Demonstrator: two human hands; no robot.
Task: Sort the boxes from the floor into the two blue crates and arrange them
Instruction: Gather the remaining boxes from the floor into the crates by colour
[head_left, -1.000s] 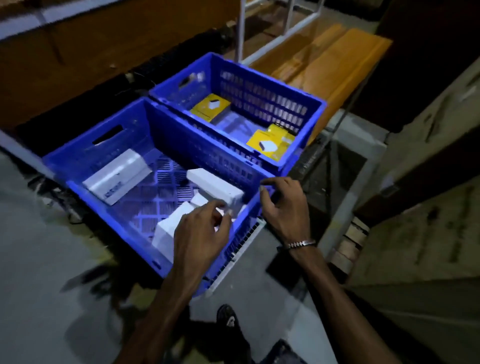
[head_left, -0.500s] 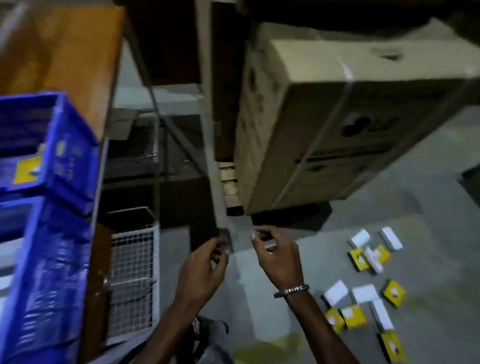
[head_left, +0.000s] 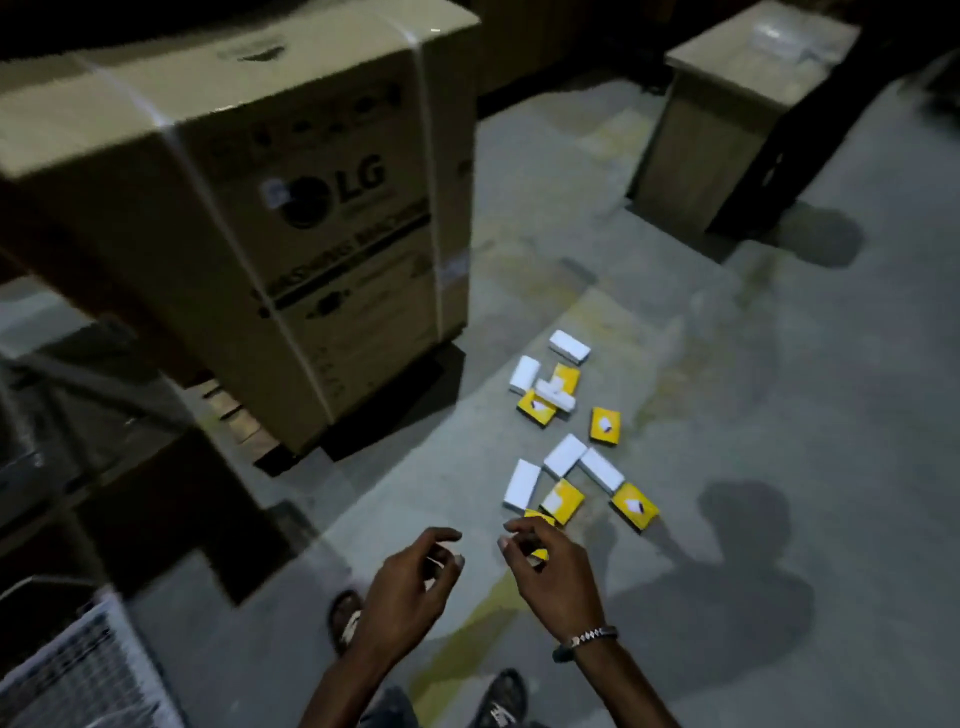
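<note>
Here the left hand and right hand hang side by side above the floor, fingers loosely curled, neither one holding anything. Just beyond the right hand's fingertips lies a scatter of small boxes: a white box, a yellow box touching it, and another yellow box further to that hand's right. One more yellow box is partly hidden behind the right hand. Well beyond the left hand stands a big cardboard carton. A bracelet circles the right wrist.
</note>
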